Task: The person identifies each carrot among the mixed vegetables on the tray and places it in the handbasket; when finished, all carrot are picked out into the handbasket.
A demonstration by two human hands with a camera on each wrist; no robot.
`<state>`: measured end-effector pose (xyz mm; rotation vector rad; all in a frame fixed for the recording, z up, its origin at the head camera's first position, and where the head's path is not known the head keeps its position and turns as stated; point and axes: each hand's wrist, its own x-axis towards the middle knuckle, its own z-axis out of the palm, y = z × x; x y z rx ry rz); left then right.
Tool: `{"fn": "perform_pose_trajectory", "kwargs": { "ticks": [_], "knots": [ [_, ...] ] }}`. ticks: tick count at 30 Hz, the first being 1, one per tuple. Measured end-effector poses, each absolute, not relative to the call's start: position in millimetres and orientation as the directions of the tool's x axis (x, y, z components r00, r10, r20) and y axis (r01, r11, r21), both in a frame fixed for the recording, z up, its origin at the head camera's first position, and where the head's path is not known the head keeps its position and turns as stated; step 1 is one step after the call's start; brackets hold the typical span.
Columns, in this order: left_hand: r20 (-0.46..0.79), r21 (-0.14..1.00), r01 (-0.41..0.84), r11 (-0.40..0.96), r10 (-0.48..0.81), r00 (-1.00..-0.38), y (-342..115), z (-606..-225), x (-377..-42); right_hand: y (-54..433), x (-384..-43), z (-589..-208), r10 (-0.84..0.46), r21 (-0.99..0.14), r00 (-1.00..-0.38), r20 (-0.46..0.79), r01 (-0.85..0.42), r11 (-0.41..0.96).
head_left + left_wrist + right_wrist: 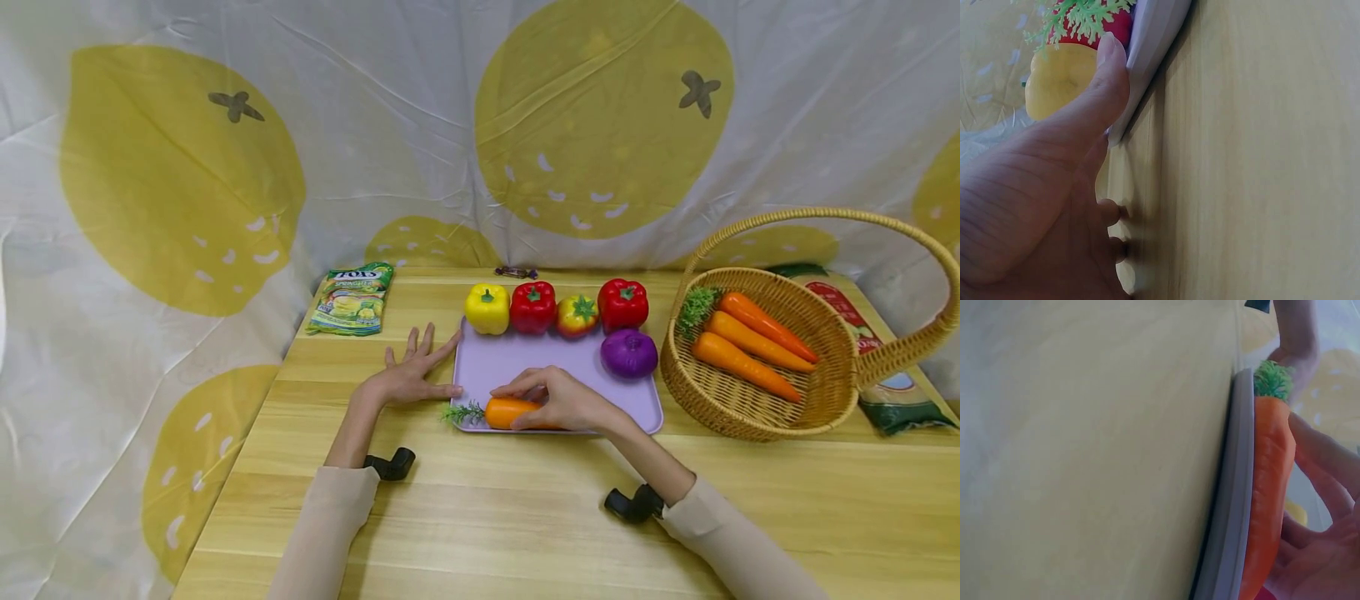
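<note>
A carrot (506, 411) with green leaves lies along the near edge of the lilac tray (540, 354). My right hand (566, 402) holds it from above, thumb on the near side and fingers on the far side. In the right wrist view the carrot (1267, 487) sits just inside the tray rim (1235, 487). With fingers spread on the table, my left hand (408, 377) has its thumb against the tray's left edge. A yellow bell pepper (487, 308), two red bell peppers (532, 307), a red-yellow tomato-like piece (577, 316) and a purple onion (629, 353) line the tray's far and right sides.
A wicker basket (757, 425) with a tall handle stands right of the tray, holding three carrots (757, 342). Behind it lies a green and red packet (900, 400). A green and yellow packet (351, 300) lies back left; a small wrapped candy (516, 272) is behind the tray.
</note>
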<state>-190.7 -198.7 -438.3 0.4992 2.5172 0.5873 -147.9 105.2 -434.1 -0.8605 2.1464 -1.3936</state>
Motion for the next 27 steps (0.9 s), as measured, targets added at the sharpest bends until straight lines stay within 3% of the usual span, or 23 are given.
{"fn": "perform_pose_trajectory", "kwargs": {
  "ticks": [15,27],
  "knots": [
    [-0.390,0.486,0.231,0.843,0.446,-0.806,-197.6,-436.7,-190.5,103.6,-149.7,-433.2,-0.677,-0.887,-0.734,-0.064,-0.269,0.375],
    [-0.394,0.480,0.228,0.847,0.441,-0.807,-197.5,-436.8,-190.5,104.9,-151.6,-432.4,-0.698,-0.871,-0.715,-0.046,-0.313,0.379]
  ]
}}
